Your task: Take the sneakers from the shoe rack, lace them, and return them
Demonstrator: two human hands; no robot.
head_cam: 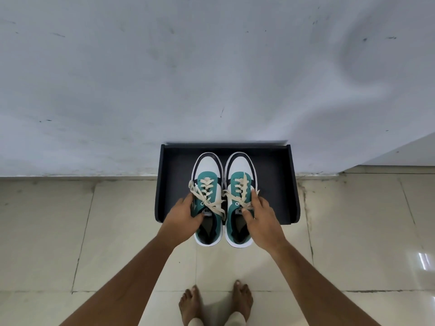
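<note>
Left hand (186, 214): clamped on the left sneaker (208, 196), thumb inside the collar, fingers wrapped round the outer side at 9 o'clock of the shoe.
Right hand (261, 216): clamped on the right sneaker (240, 196), thumb on the tongue, fingers over the outer side at 3 o'clock.
Position: both sneakers stood side by side on the rack (277, 184), toes at 12 o'clock toward the wall (211, 67), heels at 6 o'clock overhanging the front edge above the floor (117, 231).
Stage (judged): could not tell whether the pair was being lifted off or set back; laces were threaded through most eyelets but not tied.
Risk 1: loose lace ends (213, 205) lay across the left shoe toward 4 o'clock; they could snag or drag under a sole if the pair was moved.
Risk 2: the grips were one-handed, near the collar; a toe could dip and knock the rack's raised side or back.
Risk 3: overhanging heels could tip a shoe off the edge if it was released there.
Risk 4: bare feet (214, 302) stood directly below at 6 o'clock, in the drop path.
Look: teal upper, white toe cap, dark trim, white sole, cream flat laces, dark lining. Tongue label was too small to read.
Condition: looked clean, no visible damage.
</note>
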